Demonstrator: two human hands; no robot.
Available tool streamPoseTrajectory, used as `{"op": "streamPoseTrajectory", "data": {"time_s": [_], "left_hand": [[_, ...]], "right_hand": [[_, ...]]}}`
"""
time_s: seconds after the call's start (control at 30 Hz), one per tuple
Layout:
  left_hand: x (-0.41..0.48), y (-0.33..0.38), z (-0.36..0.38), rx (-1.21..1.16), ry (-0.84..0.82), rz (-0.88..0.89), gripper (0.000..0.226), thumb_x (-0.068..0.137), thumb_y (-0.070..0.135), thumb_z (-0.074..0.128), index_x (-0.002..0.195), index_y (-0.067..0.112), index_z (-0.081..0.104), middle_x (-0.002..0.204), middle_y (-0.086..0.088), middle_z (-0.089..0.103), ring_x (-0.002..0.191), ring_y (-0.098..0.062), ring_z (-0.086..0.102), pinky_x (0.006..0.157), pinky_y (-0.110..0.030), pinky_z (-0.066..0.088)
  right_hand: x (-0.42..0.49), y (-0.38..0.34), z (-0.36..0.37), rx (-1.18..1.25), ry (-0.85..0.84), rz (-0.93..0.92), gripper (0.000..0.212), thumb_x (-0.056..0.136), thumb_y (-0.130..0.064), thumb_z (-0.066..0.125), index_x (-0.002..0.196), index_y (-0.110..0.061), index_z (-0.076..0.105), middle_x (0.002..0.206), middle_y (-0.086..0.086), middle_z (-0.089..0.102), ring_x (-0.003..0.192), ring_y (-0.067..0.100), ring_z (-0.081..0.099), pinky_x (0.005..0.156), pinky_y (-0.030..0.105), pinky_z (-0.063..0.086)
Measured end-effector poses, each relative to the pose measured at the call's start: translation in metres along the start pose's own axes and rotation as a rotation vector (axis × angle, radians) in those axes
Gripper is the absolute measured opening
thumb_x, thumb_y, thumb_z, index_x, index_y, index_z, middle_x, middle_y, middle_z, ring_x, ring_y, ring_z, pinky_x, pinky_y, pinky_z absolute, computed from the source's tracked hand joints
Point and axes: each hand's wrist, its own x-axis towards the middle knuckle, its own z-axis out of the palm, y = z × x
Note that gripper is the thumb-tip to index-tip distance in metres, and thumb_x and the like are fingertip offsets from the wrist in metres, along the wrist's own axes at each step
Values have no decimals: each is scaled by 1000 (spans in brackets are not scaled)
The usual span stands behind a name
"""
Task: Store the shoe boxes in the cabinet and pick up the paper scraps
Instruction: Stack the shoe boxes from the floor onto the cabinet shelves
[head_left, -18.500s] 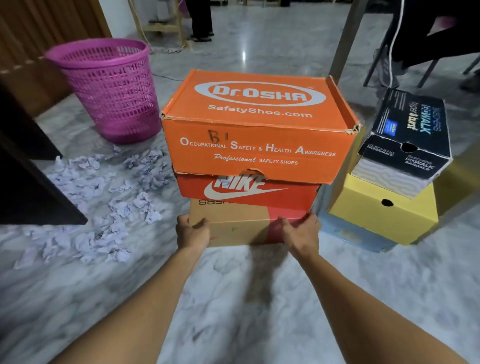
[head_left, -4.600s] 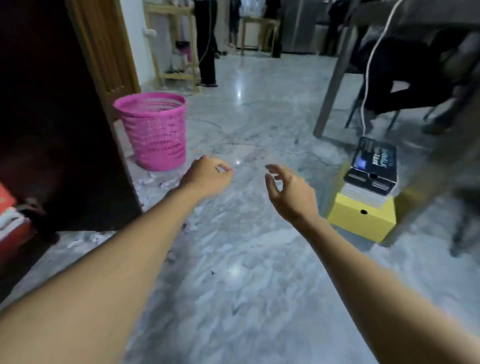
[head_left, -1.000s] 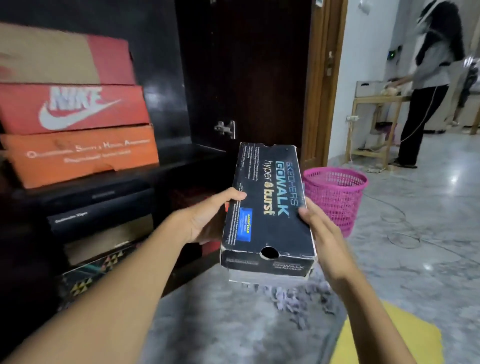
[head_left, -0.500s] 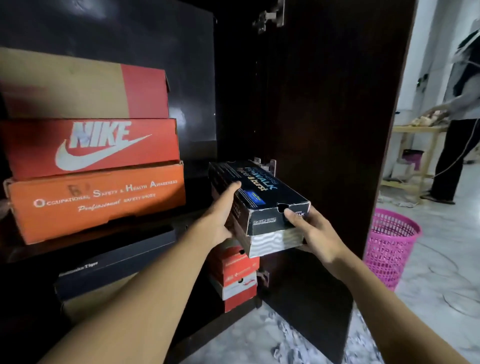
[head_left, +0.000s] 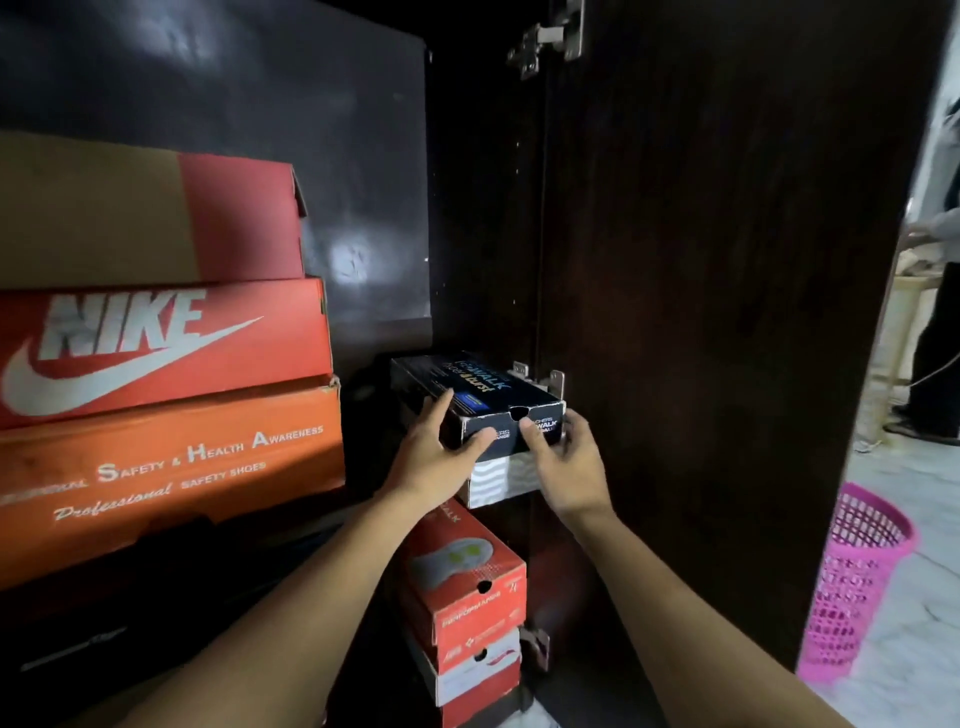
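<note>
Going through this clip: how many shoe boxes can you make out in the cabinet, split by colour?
Tan and red box: 1
Red Nike box: 1
Orange box: 1
Black box, held by left hand and right hand: 1
Red, below it: 2, upper red box and lower red box
Total: 6; the dark lower-left shelf is unreadable.

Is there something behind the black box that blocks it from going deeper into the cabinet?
Nothing visible blocks it. The black box is held by both hands on the shelf; the dark space behind it looks free, though dim.
</note>
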Motion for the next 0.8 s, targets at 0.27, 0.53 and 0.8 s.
{"op": "streamPoseTrajectory", "data": {"time_s": [0.27, 0.53, 0.8], "left_hand": [[61, -17, -4, 77, 36, -97, 81, 91, 37, 65, 155, 20, 18, 157, -9, 30, 145, -21, 29, 115, -28, 27], [73, -36, 1, 22, 99, -135, 76, 91, 34, 65, 153, 22, 22, 149, -10, 45, 138, -20, 42, 105, -21, 32], [62, -8, 2, 40, 163, -194, 69, 93, 19, 62, 153, 16, 28, 149, -13, 44, 132, -30, 48, 108, -32, 39]], "right_hand": [[30, 12, 36, -485, -205, -87, 63, 93, -21, 64, 149, -19, 34, 147, -1, 33, 131, 20, 47, 109, 26, 36], [43, 28, 49, -525, -293, -90, 67, 94, -14, 60, 152, -23, 29, 158, -8, 18, 132, 21, 46, 111, 32, 39], [8, 25, 8, -455, -294, -30, 54, 98, -24, 54, 150, -22, 39, 156, 1, 38, 143, 16, 35, 118, 32, 28]]}}
